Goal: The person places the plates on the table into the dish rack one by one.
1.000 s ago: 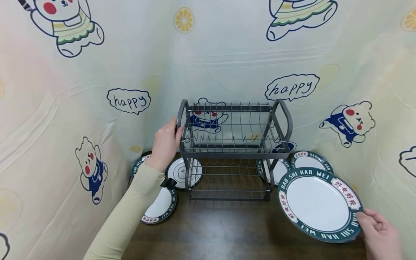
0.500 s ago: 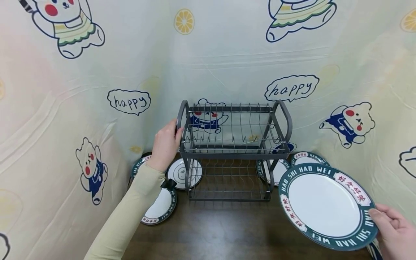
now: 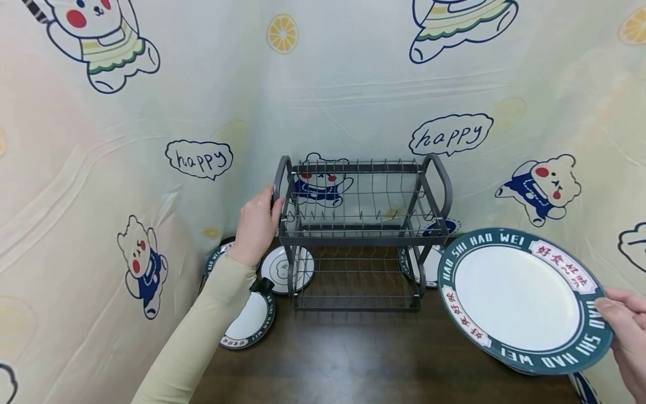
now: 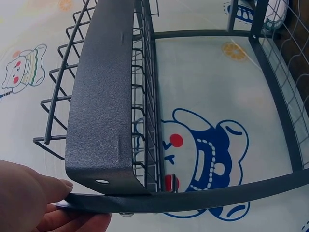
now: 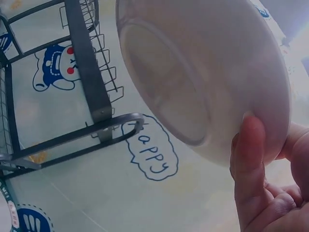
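My left hand (image 3: 254, 227) grips the left side handle of a dark grey two-tier dish rack (image 3: 363, 242). In the left wrist view the thumb and fingers (image 4: 55, 188) wrap the rack's frame near its corner. Over at the right, my right hand (image 3: 628, 325) pinches the rim of a large white plate (image 3: 517, 297) with a green lettered border. The plate is held up and tilted, its face toward the head camera. Its plain underside and foot ring show in the right wrist view, with a finger (image 5: 251, 145) against the back. Both rack tiers hold no dishes.
Left of the rack lie a green-rimmed plate (image 3: 247, 322), a small white plate (image 3: 282, 269) and another rim (image 3: 217, 255), partly behind the left arm. A further plate (image 3: 433, 266) shows behind the rack's right leg. A patterned cloth (image 3: 323, 101) surrounds the brown table (image 3: 328, 359).
The right hand has moved to the right and slightly up with the plate, which now covers the plate seen earlier at the back right. The left hand and rack stay put.
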The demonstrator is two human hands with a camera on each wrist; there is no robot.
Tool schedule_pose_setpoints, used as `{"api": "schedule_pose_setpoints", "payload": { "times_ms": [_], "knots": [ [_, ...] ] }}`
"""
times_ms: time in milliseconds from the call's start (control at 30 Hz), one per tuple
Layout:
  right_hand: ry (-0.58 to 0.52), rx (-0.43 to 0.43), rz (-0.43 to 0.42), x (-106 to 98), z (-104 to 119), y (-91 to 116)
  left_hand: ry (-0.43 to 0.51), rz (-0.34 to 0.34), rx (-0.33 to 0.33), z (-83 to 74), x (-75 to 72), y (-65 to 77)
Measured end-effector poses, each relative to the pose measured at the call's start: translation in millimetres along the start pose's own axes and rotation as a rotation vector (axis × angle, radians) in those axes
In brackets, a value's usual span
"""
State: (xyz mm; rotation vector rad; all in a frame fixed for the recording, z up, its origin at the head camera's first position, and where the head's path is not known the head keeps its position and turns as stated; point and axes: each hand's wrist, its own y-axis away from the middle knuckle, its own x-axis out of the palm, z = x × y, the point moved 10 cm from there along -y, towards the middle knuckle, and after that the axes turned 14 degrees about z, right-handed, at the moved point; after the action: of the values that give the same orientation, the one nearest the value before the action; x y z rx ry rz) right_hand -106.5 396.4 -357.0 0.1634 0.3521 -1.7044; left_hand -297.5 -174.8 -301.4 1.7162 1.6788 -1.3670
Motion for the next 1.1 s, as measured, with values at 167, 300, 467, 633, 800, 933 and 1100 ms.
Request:
{"api": "schedule_pose_setpoints", "payload": {
  "times_ms": [167,300,467,633,800,933,1100],
  "knots": [
    [0.203,-0.001,-0.035,-7.3,17.6,-7.9,-0.001,-0.008,0.008,0.0,-0.1,0.4],
    [0.205,-0.054,-0.025,-10.8,30.1,-21.7,0.007,-0.009,0.004,1.9,-0.9,1.1],
    [0.053,-0.162,-0.007,-20.8,44.3,-45.3,0.008,-0.003,-0.007,2.9,-2.3,2.1],
    [-0.104,-0.233,0.013,-26.2,55.3,-66.2,0.007,0.004,-0.005,3.1,-0.8,3.1],
    [-0.159,-0.213,0.036,-22.3,70.7,-85.5,0.007,0.002,0.001,1.8,-2.0,3.2],
    [-0.214,-0.231,0.028,-15.4,89.6,-99.1,-0.004,-0.003,0.004,-0.6,-4.3,2.4],
    [-0.333,-0.258,0.043,-5.9,109.6,-114.6,-0.012,0.003,0.0,0.4,-3.0,1.3]
  ]
}}
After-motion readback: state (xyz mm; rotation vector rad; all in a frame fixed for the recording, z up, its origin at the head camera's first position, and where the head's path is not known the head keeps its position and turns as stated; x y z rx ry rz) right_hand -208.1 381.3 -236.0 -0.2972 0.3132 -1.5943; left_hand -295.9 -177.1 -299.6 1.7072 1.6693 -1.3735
